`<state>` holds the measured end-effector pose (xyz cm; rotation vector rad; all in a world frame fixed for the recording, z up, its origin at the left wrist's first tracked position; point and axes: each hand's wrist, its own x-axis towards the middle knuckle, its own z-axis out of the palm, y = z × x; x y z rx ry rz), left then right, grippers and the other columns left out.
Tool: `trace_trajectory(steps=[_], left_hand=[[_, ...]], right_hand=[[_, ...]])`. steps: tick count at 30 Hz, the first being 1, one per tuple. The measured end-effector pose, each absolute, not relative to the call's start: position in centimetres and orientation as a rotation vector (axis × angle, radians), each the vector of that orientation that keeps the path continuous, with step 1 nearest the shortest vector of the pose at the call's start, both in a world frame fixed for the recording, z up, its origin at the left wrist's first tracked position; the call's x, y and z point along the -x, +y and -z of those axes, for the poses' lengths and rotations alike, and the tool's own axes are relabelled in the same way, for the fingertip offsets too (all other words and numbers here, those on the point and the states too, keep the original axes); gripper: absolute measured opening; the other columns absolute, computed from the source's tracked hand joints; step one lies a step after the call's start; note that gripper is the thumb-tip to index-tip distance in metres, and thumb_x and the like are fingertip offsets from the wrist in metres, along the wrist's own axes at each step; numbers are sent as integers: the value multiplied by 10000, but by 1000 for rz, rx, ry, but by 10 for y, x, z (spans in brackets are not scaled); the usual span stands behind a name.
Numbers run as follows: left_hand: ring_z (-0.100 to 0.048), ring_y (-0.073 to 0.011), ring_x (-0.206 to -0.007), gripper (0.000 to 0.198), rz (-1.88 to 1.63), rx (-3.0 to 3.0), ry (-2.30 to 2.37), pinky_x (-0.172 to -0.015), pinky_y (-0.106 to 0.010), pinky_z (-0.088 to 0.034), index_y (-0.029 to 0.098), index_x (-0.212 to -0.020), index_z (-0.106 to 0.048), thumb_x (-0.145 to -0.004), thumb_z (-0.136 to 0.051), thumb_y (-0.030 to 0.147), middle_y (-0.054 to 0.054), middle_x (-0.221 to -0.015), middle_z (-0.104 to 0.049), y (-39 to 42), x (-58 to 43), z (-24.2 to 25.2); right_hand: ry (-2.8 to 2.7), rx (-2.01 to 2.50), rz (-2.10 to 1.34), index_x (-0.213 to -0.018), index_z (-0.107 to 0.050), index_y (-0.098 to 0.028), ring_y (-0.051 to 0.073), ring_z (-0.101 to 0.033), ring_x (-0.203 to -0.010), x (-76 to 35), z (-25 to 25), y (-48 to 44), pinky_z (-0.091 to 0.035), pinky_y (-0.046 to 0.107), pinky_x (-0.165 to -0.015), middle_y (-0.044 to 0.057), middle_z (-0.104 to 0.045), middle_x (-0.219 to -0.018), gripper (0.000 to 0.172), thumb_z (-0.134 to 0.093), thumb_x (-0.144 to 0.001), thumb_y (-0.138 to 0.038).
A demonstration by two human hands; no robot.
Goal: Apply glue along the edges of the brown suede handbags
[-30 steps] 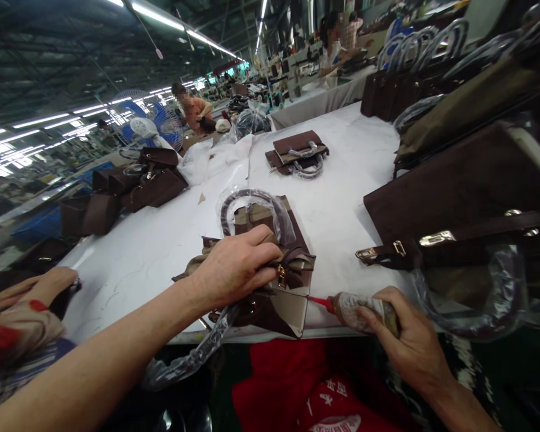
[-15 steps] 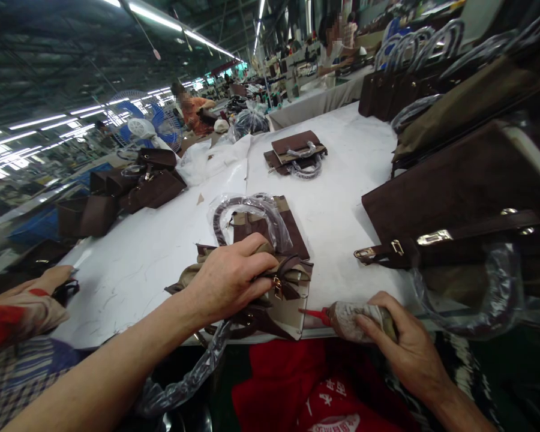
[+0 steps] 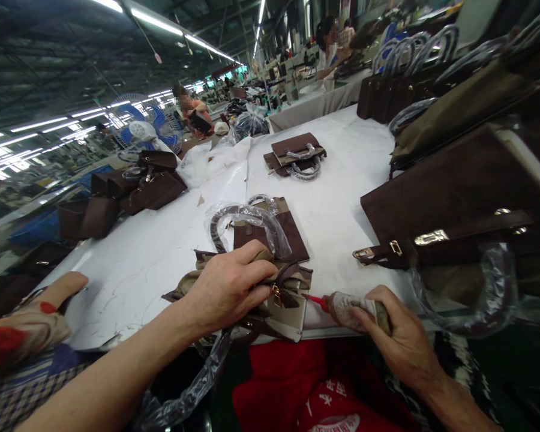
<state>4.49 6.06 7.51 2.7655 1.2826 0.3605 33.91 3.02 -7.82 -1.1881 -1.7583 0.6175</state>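
Head view, the only one: brown handbag (image 3: 292,318) on the white-covered table (image 3: 333,210), at the near edge, right in front of the person. Left hand (image 3: 231,282) mostly closed, fingers curled down over the bag's bunched top, gripping it. Right hand (image 3: 393,318) wrapped round a small bottle (image 3: 348,309), thumb along its side; red nozzle (image 3: 317,299) aimed at the bag's pale side panel (image 3: 294,321). From here I can't tell whether the tip touches.

Handling, my guess: bag light, body panels fairly stiff, olive fabric (image 3: 186,282) soft and apt to crumple. Plastic-wrapped handle (image 3: 220,225) looks slippery, poor to hold by; another wrapped handle (image 3: 193,381) hangs off the table edge and could drag. Better hold: pinch the firm top edge, clear of the gold buckle (image 3: 276,295), which would likely scratch. Bottle looks light, probably squeezable: grip mid-body, gently, nozzle thin and easily bent.
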Motion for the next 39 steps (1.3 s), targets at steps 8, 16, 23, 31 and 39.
trace_trajectory(steps=[8, 16, 23, 31, 39], left_hand=[[-627, -166, -794, 185, -344, -2698, 1313, -660, -276, -513, 193, -1024, -698, -935, -536, 177, -41, -980, -609, 53, -43, -76], [-623, -162, -795, 185, -321, -2684, 1330, -663, -276, -514, 199, -1035, -692, -939, -535, 175, -36, -977, -598, 50, -42, -77], [-633, -167, -776, 175, -339, -2698, 1311, -638, -276, -530, 182, -1008, -695, -924, -543, 159, -41, -961, -610, 48, -43, -79], [-645, -174, -780, 197, -356, -2692, 1306, -640, -283, -543, 173, -1022, -706, -928, -534, 151, -52, -960, -623, 48, -45, -81], [-647, -170, -788, 176, -355, -2692, 1297, -635, -269, -538, 172, -1010, -693, -945, -530, 155, -55, -965, -628, 40, -45, -82]], right_hand=[[-1763, 1135, -631, -868, -547, -255, 129, -572, -646, -341, 81, 24, -465, 226, -611, -42, -553, -761, 118, -599, -974, -248], [-1754, 1126, -651, -864, -546, -254, 127, -572, -655, -339, 82, 23, -468, 220, -622, -42, -547, -762, 124, -595, -977, -256], [-1790, 1085, -770, -865, -552, -258, 134, -569, -626, -341, 81, 22, -465, 231, -582, -40, -552, -742, 128, -581, -989, -274], [-1772, 1175, -797, -842, -562, -258, 160, -564, -633, -344, 81, 29, -464, 268, -582, -19, -562, -736, 178, -584, -985, -362], [-1750, 1190, -855, -829, -552, -256, 145, -569, -616, -342, 81, 17, -461, 249, -574, -41, -561, -716, 174, -590, -977, -339]])
